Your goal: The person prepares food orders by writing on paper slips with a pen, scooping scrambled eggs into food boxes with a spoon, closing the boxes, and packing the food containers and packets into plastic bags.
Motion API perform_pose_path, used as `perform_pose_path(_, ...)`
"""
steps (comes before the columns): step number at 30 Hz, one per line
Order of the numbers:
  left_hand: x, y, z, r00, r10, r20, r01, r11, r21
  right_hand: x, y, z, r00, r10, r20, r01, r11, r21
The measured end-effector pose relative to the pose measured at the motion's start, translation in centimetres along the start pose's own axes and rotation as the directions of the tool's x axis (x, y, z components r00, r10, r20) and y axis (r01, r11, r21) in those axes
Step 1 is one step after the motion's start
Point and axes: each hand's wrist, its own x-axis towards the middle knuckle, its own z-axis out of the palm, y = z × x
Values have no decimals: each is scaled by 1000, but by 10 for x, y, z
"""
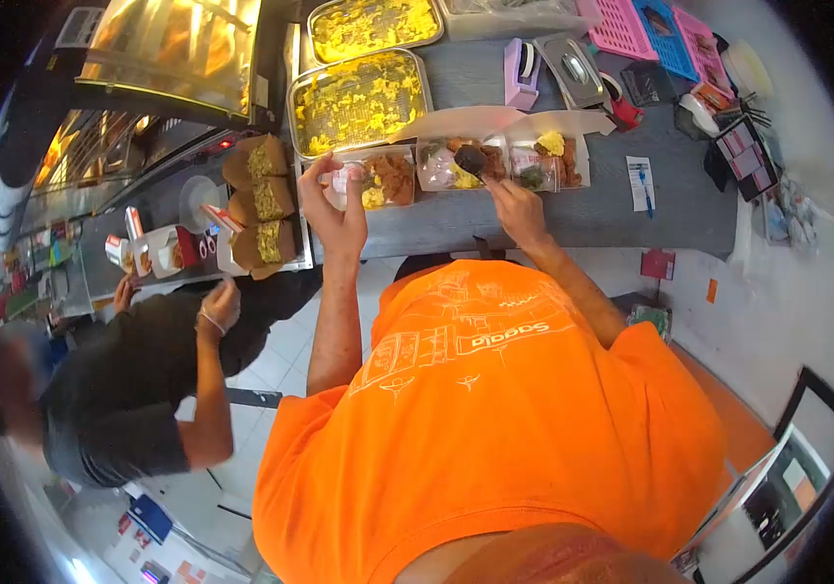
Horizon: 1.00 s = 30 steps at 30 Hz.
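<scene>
My left hand [337,209] is at the left end of a row of clear food boxes, thumb and fingers closed about a small white packet with red print [346,178]. Beside it, the left box [392,180] contains browned, fried-looking pieces and some yellow food. In my right hand [519,212] is a black spoon [470,159], its bowl over the middle box [436,164]. The right box [573,173] holds yellow food, brown pieces and something green. Behind the boxes are two metal trays [425,92] of yellow scrambled egg.
A co-worker [134,389] stands on the left near brown cartons of food [266,200]. At the back are a purple tape dispenser [522,78] and pink and blue baskets [668,39]. A paper slip with a blue pen [647,190] lies on the right.
</scene>
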Motion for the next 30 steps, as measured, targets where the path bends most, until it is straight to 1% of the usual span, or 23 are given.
perform_pose_path(3, -28, 1, 1, 999, -38, -39, 40, 998, 58, -2, 13, -7, 1000, -3, -19, 7, 981, 195)
perform_pose_path(4, -38, -3, 2, 998, -35, -51, 38, 998, 50, 1, 17, -9, 998, 17, -59, -1, 965, 261)
perform_pose_path(5, -50, -5, 1, 996, -78, -50, 82, 993, 86, 4, 18, -11, 995, 41, -94, -8, 944, 330)
perform_pose_path(7, -71, -13, -1, 987, -155, -52, 162, 974, 158, 18, 15, -15, 981, 120, -155, -39, 895, 445)
perform_pose_path(8, -83, -22, -1, 967, -238, -85, 249, 957, 149, 28, 12, -19, 969, 174, -177, -67, 869, 491)
perform_pose_path(9, -93, -32, -2, 959, -268, -96, 280, 949, 147, 41, 5, -28, 953, 231, -196, -93, 840, 535)
perform_pose_path(10, -101, -43, -4, 950, -294, -107, 308, 941, 142, 64, -15, -42, 927, 271, -258, -63, 794, 604)
perform_pose_path(12, -106, -53, -11, 920, -377, -109, 389, 914, 114, 119, -25, -42, 888, 457, 56, -272, 424, 864)
perform_pose_path(13, -106, -55, -13, 908, -408, -100, 417, 904, 99, 154, -29, -39, 869, 469, 155, -349, 360, 865)
perform_pose_path(15, -99, -61, -15, 884, -463, -74, 467, 881, 70, 230, -25, -4, 882, 448, 148, -339, 384, 859)
perform_pose_path(16, -94, -67, -16, 897, -439, -52, 442, 894, 80, 262, -14, 30, 911, 412, -32, -235, 580, 780)
perform_pose_path(17, -85, -69, -18, 905, -424, -29, 424, 901, 94, 293, -2, 64, 908, 362, -211, -150, 752, 642)
perform_pose_path(18, -76, -71, -18, 914, -406, -5, 405, 908, 107, 311, 1, 77, 901, 407, -150, -254, 775, 579)
perform_pose_path(19, -65, -71, -18, 921, -389, 22, 384, 916, 119, 327, 5, 80, 858, 496, 136, -501, 747, 438)
perform_pose_path(20, -56, -70, -18, 926, -376, 25, 372, 923, 100, 339, 14, 97, 820, 518, 243, -571, 712, 409)
perform_pose_path(22, -39, -80, -20, 940, -340, 11, 339, 939, 65, 346, 16, 97, 841, 473, 263, -539, 777, 325)
perform_pose_path(23, -34, -86, -20, 944, -328, 23, 327, 944, 46, 335, 20, 88, 896, 403, 188, -441, 860, 258)
perform_pose_path(24, -31, -98, -20, 959, -285, 0, 284, 957, 63, 319, 21, 60, 935, 334, 121, -351, 921, 167)
perform_pose_path(25, -20, -87, -21, 954, -301, 7, 301, 953, -19, 301, 33, 26, 949, 298, 103, -301, 954, 14)
perform_pose_path(26, -15, -85, -23, 959, -285, 8, 285, 958, -27, 275, 37, -23, 948, 310, 66, -303, 948, -99)
perform_pose_path(27, -11, -88, -21, 976, -216, -2, 216, 976, -7, 246, 40, -71, 951, 307, 36, -294, 933, -208)
perform_pose_path(29, 3, -83, -15, 984, -168, 51, 170, 985, -42, 189, 58, -130, 885, 397, 243, -251, 846, -470)
perform_pose_path(30, 10, -74, -8, 989, -135, 62, 141, 986, -90, 158, 71, -137, 832, 448, 327, -207, 798, -566)
